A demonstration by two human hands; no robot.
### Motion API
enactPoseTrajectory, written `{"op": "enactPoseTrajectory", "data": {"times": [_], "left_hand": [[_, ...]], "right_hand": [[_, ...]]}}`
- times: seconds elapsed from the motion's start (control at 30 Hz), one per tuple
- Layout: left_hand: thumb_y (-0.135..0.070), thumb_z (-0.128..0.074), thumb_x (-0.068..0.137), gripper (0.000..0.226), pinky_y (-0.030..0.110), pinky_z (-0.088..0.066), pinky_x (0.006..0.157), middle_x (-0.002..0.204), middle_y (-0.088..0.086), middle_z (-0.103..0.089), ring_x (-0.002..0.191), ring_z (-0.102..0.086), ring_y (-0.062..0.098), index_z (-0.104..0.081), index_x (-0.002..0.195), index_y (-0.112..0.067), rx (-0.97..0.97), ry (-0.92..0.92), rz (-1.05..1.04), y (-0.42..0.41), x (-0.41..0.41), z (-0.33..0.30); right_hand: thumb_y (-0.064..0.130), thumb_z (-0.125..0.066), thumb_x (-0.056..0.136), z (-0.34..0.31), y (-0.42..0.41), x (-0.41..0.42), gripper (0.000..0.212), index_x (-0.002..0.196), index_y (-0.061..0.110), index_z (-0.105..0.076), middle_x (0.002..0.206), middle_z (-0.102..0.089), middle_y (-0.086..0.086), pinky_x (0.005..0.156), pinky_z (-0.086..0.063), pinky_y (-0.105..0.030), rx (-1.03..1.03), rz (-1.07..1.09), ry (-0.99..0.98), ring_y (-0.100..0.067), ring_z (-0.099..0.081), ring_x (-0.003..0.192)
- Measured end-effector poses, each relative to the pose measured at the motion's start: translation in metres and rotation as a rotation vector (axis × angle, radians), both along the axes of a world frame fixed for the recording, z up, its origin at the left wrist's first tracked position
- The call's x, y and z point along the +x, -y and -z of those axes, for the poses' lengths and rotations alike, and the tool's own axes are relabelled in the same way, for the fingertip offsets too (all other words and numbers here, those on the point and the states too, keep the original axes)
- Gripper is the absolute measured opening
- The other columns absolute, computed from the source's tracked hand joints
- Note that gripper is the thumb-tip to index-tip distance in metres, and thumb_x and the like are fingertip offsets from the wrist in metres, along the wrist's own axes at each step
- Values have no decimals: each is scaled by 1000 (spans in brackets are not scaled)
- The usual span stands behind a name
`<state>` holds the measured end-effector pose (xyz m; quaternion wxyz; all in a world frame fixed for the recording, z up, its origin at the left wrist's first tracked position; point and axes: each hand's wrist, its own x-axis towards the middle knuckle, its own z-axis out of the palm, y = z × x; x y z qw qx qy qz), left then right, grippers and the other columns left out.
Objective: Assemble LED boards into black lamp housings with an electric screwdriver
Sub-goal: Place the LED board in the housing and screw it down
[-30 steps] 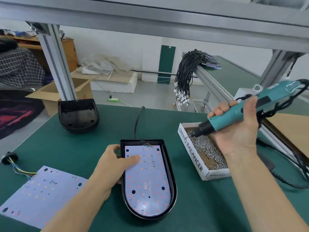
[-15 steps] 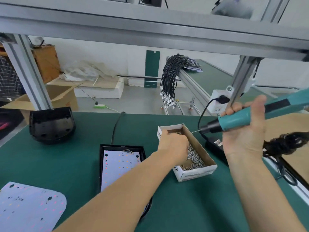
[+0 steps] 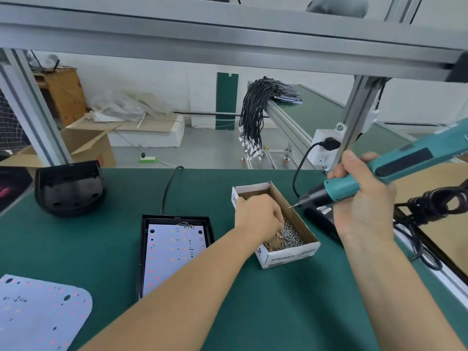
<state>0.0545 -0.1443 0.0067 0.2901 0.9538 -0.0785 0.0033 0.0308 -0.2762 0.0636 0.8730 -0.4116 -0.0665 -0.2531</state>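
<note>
We see the housing (image 3: 174, 221) on the table (image 3: 278, 312) with a board (image 3: 172, 252) in it, the screw box (image 3: 288, 254) to its right, a spare board (image 3: 40, 315) at near left, and a second housing (image 3: 68, 188) at far left

The cardboard screw box (image 3: 288, 255) reads "SPRING" on its near side, the rest unreadable.

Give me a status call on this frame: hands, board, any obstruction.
Left hand down in screw box, fingers among the screws. Right hand grips electric screwdriver, raised. LED board seated in black housing. Left forearm crosses its near end.
</note>
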Motion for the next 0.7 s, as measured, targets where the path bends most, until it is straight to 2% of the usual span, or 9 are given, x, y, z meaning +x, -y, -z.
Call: {"op": "enactPoseTrajectory", "data": {"times": [0.1,0.2,0.27,0.37,0.43,0.53,0.7], "left_hand": [[-12,-74,80,12,27,-49,89,76,-10,-71,80,-68,10,-75,73,-22,-369,-76,-64,-12,-7,-12],[-4,-72,82,15,8,-45,64,77,-4,-68,59,-58,-3,-72,73,-17,-846,-143,-119,-37,-23,-25],[-2,-67,85,15,9,-42,51,70,-1,-67,51,-53,1,-70,76,-14,-1106,-246,-156,-60,-39,-31],[1,-61,86,12,16,-50,50,71,5,-71,51,-60,7,-69,80,-7,-1433,-410,-215,-89,-66,-35],[-1,-63,77,8,16,-52,49,71,6,-71,51,-61,8,-67,82,-6,-1527,-482,-236,-99,-82,-34],[-6,-65,66,17,17,-53,51,72,6,-71,52,-62,9,-67,82,-5,-1578,-516,-230,-107,-97,-30],[-5,-64,68,16,18,-53,52,74,7,-69,54,-61,10,-66,83,-6,-1653,-494,-204,-117,-108,-27]], "right_hand": [[-1,-64,85,-4,-3,-4,31,69,22,-52,63,-46,1,62,-47,-24,7,0,0,-12,-48,54],[0,-64,83,-10,-8,-11,31,65,24,-55,58,-52,6,63,-49,-23,54,-69,38,-9,-49,51],[6,-69,77,-12,-16,-17,26,65,25,-56,59,-54,7,62,-49,-22,78,-162,57,-8,-50,52],[12,-73,69,-15,-35,-25,24,63,25,-54,59,-51,8,60,-47,-21,124,-296,60,-6,-48,51],[14,-71,72,-18,-51,-29,25,61,25,-52,58,-47,8,60,-46,-21,143,-337,74,-6,-46,51],[11,-63,84,-24,-70,-34,26,66,23,-49,57,-45,9,60,-45,-21,146,-365,102,-5,-44,51],[19,-68,73,-30,-92,-43,26,62,23,-45,57,-43,10,59,-43,-21,100,-418,119,-5,-42,50]]}}
